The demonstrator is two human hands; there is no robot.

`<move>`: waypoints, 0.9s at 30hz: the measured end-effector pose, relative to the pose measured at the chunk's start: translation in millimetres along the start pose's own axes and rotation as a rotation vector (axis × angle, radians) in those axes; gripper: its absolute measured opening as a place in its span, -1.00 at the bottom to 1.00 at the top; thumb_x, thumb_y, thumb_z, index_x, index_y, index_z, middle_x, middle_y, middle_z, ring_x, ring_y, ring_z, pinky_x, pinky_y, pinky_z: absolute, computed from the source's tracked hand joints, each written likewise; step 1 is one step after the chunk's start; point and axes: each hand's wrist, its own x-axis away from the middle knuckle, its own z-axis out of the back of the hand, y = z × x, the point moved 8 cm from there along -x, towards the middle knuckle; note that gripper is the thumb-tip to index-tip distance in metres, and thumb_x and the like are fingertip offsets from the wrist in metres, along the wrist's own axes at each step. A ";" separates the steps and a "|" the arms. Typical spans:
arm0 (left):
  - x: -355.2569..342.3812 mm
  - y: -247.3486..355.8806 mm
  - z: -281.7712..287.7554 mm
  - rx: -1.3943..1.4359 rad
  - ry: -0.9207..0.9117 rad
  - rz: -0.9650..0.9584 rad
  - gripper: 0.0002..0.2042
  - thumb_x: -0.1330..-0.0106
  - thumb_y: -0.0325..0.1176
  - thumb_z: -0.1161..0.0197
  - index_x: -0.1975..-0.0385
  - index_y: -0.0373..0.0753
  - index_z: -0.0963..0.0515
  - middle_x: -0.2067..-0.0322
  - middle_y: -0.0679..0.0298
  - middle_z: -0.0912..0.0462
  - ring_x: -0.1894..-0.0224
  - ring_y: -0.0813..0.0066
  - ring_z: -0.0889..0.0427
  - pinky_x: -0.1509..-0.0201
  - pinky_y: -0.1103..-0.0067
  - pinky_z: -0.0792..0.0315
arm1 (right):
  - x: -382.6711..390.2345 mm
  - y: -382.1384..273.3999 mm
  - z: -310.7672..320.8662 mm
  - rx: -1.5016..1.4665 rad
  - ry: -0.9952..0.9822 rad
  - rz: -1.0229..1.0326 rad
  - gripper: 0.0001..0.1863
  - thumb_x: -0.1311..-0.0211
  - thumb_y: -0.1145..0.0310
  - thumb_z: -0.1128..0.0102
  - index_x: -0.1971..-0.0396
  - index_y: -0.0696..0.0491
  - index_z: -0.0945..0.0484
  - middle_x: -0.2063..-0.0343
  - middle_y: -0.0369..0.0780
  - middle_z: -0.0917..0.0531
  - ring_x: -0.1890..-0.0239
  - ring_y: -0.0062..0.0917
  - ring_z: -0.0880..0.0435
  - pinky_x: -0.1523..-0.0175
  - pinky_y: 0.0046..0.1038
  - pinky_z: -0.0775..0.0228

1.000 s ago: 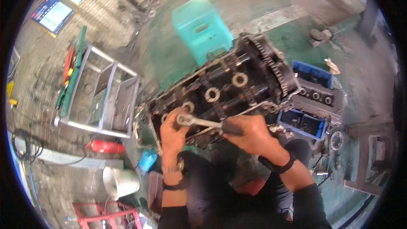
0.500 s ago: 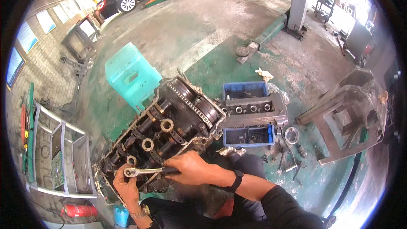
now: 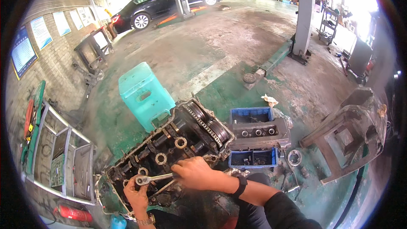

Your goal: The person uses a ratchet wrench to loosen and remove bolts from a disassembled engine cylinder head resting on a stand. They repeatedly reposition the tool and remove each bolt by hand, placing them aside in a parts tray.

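Right hand [image 3: 195, 174] clasps the ratchet [image 3: 159, 178] handle, left hand [image 3: 136, 196] pinches its head over the engine [image 3: 171, 150]. Ratcheting, I'd judge; the next swing calls for a steady head.

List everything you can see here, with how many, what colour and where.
Engine: 1, mostly black, lower centre
Ratchet: 1, silver, over the engine
Stool: 1, turquoise, behind the engine
Bins: 2, blue, right of the engine
Cover: 1, grey, between the bins
Loose parts: several, mostly grey, right of the bins
Rag: 1, whitish, behind the bins
Frame: 1, dark grey, right
Rack: 1, grey, left
Extinguisher: 1, red, lower left
Jug: 1, blue, bottom edge
Posters: several, blue and white, upper left
Car: 1, black, top
Posts: at least 2, grey, top
Distant clutter: too small to tell
Left hand: 1, bare, at the ratchet's head
Right hand: 1, bare, on the ratchet's handle
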 end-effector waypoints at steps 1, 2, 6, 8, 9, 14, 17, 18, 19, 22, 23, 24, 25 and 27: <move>0.2 -0.3 -1.2 -0.006 -0.004 -0.001 -0.78 -0.11 -0.70 -0.29 0.22 -0.42 -0.60 0.36 0.31 -0.66 0.31 0.63 -0.59 0.21 0.65 -0.51 | 1.9 2.9 -6.5 0.011 -0.048 -0.042 -0.68 0.06 0.23 -0.38 0.34 0.10 -0.55 0.51 -0.18 -0.59 0.43 -0.19 -0.66 0.37 -0.19 -0.47; -0.1 6.5 -2.0 -0.052 -0.016 -0.086 -0.77 -0.11 -0.67 -0.32 0.20 -0.42 -0.60 0.34 0.30 -0.67 0.30 0.61 -0.60 0.19 0.61 -0.51 | 3.2 3.6 -8.9 0.033 -0.045 -0.052 -0.71 0.04 0.24 -0.36 0.40 0.09 -0.52 0.53 -0.20 -0.57 0.45 -0.21 -0.65 0.40 -0.21 -0.46; -0.7 1.5 -0.9 -0.134 -0.020 -0.020 -0.73 -0.09 -0.64 -0.36 0.17 -0.43 -0.61 0.30 0.29 -0.68 0.26 0.56 -0.61 0.09 0.58 -0.50 | 8.5 7.4 -10.9 0.011 -0.011 -0.074 -0.75 0.03 0.26 -0.34 0.44 0.07 -0.51 0.57 -0.19 -0.55 0.49 -0.25 -0.64 0.44 -0.23 -0.46; -0.1 0.5 0.8 -0.192 -0.036 0.000 -0.72 -0.08 -0.64 -0.34 0.16 -0.43 -0.61 0.29 0.29 -0.68 0.23 0.56 -0.62 0.05 0.59 -0.49 | 13.5 9.0 -1.5 -0.068 0.082 -0.078 -0.78 0.03 0.30 -0.36 0.42 0.08 -0.56 0.52 -0.18 -0.60 0.47 -0.23 -0.65 0.39 -0.23 -0.48; -0.2 -4.9 0.7 -0.121 -0.040 0.064 -0.72 -0.09 -0.62 -0.35 0.16 -0.41 -0.62 0.29 0.30 -0.69 0.22 0.57 -0.61 0.05 0.59 -0.49 | 14.9 10.3 -1.6 -0.087 0.073 -0.098 -0.73 0.07 0.31 -0.40 0.35 0.08 -0.62 0.49 -0.16 -0.64 0.45 -0.22 -0.67 0.34 -0.24 -0.50; 2.8 -3.0 -4.8 0.024 -0.161 0.057 -0.65 -0.14 -0.68 -0.32 0.02 -0.44 -0.57 0.12 0.16 -0.69 0.06 0.42 -0.65 -0.11 0.52 -0.51 | 18.6 24.0 16.4 -0.423 0.150 -0.251 -0.77 -0.02 0.40 -0.44 0.39 0.20 -0.62 0.57 -0.08 -0.63 0.60 -0.41 -0.60 0.47 -0.42 -0.40; 0.8 3.6 -6.3 -0.012 -0.232 -0.034 -0.66 -0.17 -0.66 -0.27 0.02 -0.40 -0.58 -0.07 0.16 -0.57 -0.04 0.41 -0.60 -0.13 0.53 -0.49 | 22.4 34.3 22.0 -0.546 0.127 -0.366 -0.79 -0.05 0.40 -0.42 0.41 0.21 -0.61 0.64 -0.10 -0.60 0.64 -0.49 -0.54 0.47 -0.43 -0.37; 0.0 4.7 -6.4 -0.058 -0.255 -0.052 -0.68 -0.18 -0.65 -0.26 0.03 -0.39 -0.58 -0.08 0.16 -0.56 -0.05 0.41 -0.59 -0.14 0.52 -0.49 | 20.0 35.1 25.2 -0.559 0.166 -0.342 -0.80 -0.07 0.42 -0.41 0.42 0.23 -0.61 0.69 -0.16 -0.55 0.65 -0.62 -0.44 0.50 -0.47 -0.30; -0.7 5.8 -6.5 -0.103 -0.282 -0.071 -0.70 -0.20 -0.64 -0.24 0.05 -0.39 -0.59 -0.10 0.17 -0.55 -0.05 0.40 -0.59 -0.14 0.52 -0.49 | 20.5 37.9 24.6 -0.586 0.167 -0.366 -0.81 -0.07 0.43 -0.41 0.42 0.23 -0.60 0.70 -0.17 -0.54 0.64 -0.64 -0.42 0.50 -0.48 -0.29; -1.5 3.7 -3.0 -0.210 -0.291 -0.041 -0.76 -0.23 -0.59 -0.22 0.09 -0.40 -0.60 -0.08 0.17 -0.56 -0.05 0.39 -0.60 -0.15 0.50 -0.49 | 26.8 47.9 19.5 -0.635 0.142 -0.461 -0.81 -0.09 0.44 -0.40 0.43 0.24 -0.60 0.72 -0.24 -0.50 0.64 -0.72 -0.37 0.52 -0.53 -0.22; -1.4 1.8 -1.1 -0.244 -0.279 -0.007 -0.77 -0.25 -0.57 -0.22 0.10 -0.40 -0.60 -0.07 0.17 -0.57 -0.04 0.38 -0.60 -0.14 0.50 -0.49 | 27.4 47.1 20.1 -0.639 0.149 -0.430 -0.81 -0.09 0.44 -0.40 0.42 0.24 -0.60 0.71 -0.23 -0.51 0.63 -0.71 -0.39 0.51 -0.52 -0.24; -1.6 4.4 -0.1 -0.227 -0.262 -0.020 -0.78 -0.25 -0.59 -0.21 0.12 -0.41 -0.61 -0.04 0.17 -0.59 -0.02 0.40 -0.61 -0.11 0.51 -0.49 | 28.8 47.7 19.7 -0.632 0.148 -0.426 -0.81 -0.09 0.43 -0.40 0.42 0.24 -0.60 0.71 -0.22 -0.53 0.62 -0.70 -0.41 0.50 -0.51 -0.27; -1.3 6.8 0.8 -0.213 -0.246 -0.025 -0.79 -0.25 -0.60 -0.21 0.13 -0.43 -0.61 0.00 0.16 -0.61 0.01 0.41 -0.61 -0.08 0.53 -0.49 | 30.2 48.7 20.3 -0.620 0.152 -0.422 -0.81 -0.08 0.43 -0.40 0.42 0.24 -0.60 0.70 -0.20 -0.54 0.62 -0.69 -0.44 0.49 -0.51 -0.29; -1.4 13.2 0.4 -0.249 -0.240 -0.052 -0.81 -0.25 -0.62 -0.19 0.16 -0.44 -0.62 0.05 0.16 -0.64 0.09 0.42 -0.65 0.05 0.56 -0.54 | 29.7 46.0 23.8 -0.640 0.210 -0.358 -0.79 -0.07 0.41 -0.42 0.41 0.24 -0.61 0.66 -0.14 -0.60 0.57 -0.67 -0.53 0.43 -0.48 -0.38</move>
